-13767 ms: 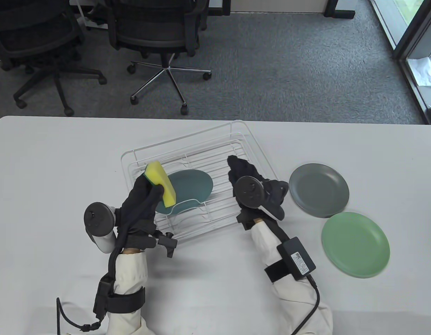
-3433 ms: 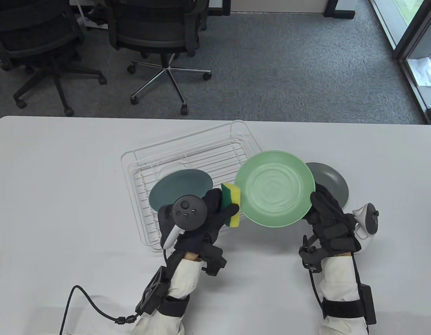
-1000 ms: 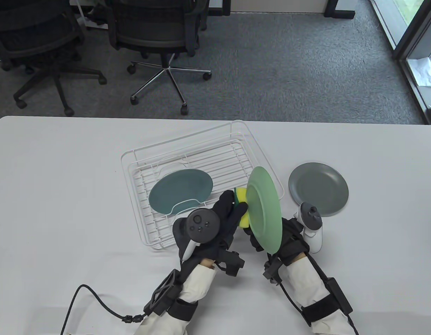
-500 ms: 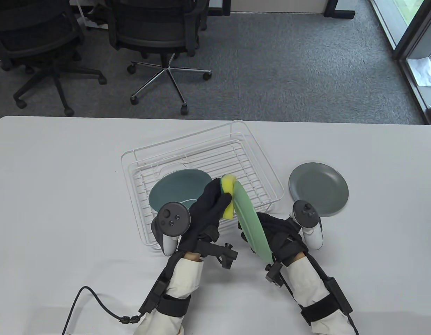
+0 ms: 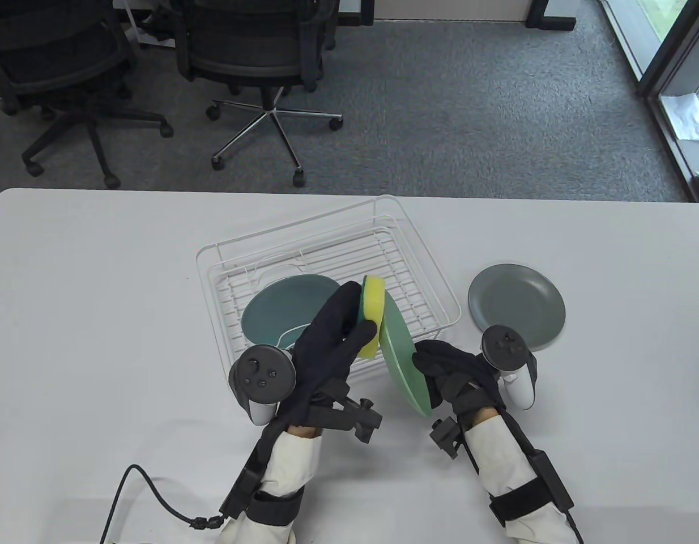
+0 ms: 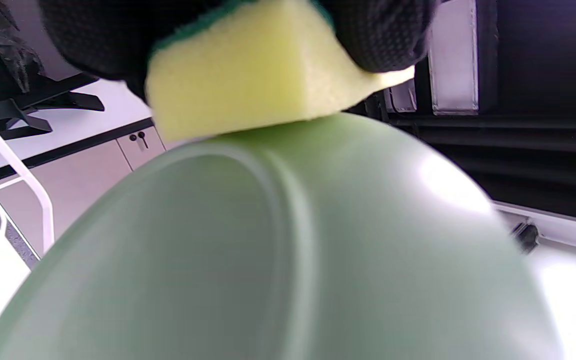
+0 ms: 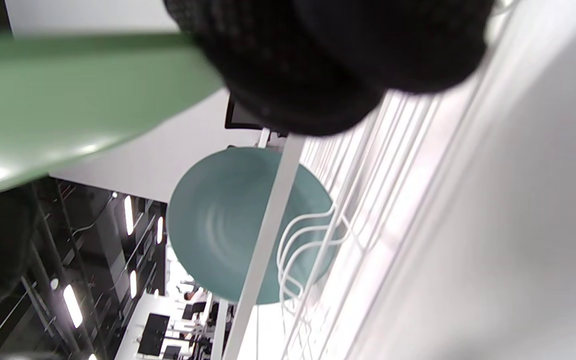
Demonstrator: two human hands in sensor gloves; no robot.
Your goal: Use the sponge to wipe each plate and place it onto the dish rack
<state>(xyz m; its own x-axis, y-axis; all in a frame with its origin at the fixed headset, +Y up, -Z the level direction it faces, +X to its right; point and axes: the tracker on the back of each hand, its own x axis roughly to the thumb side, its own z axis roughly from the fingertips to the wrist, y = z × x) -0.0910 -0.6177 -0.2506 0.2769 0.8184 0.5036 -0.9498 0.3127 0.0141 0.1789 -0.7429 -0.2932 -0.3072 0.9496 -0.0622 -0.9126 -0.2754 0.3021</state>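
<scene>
The light green plate (image 5: 401, 354) stands tilted on edge above the near right corner of the dish rack (image 5: 434, 272), gripped at its lower rim by the curled fingers of the right hand (image 5: 454, 371). The left hand (image 5: 327, 340) holds the yellow sponge (image 5: 370, 317), fingers and thumb curled round it, and presses it against the plate's upper part.

From above, the plate shows only as a narrow sliver. The left wrist view fills that in: the plate's underside (image 6: 278, 250), with its raised foot ring, spreads across most of the picture, and the sponge (image 6: 263, 65) sits flat against its top edge, a thin green scouring layer just visible under the gloved fingers (image 6: 378, 30). The right wrist view shows the plate's edge (image 7: 68, 100) pinched beneath dark gloved fingers (image 7: 318, 60).

Inside the rack, a teal plate (image 5: 284, 306) lies among the wires at its near left part; the right wrist view shows it (image 7: 223, 220) leaning behind a white rack wire and a looped holder. A grey plate (image 5: 516, 306) lies flat on the white table (image 5: 89, 317), just right of the rack and outside it.
</scene>
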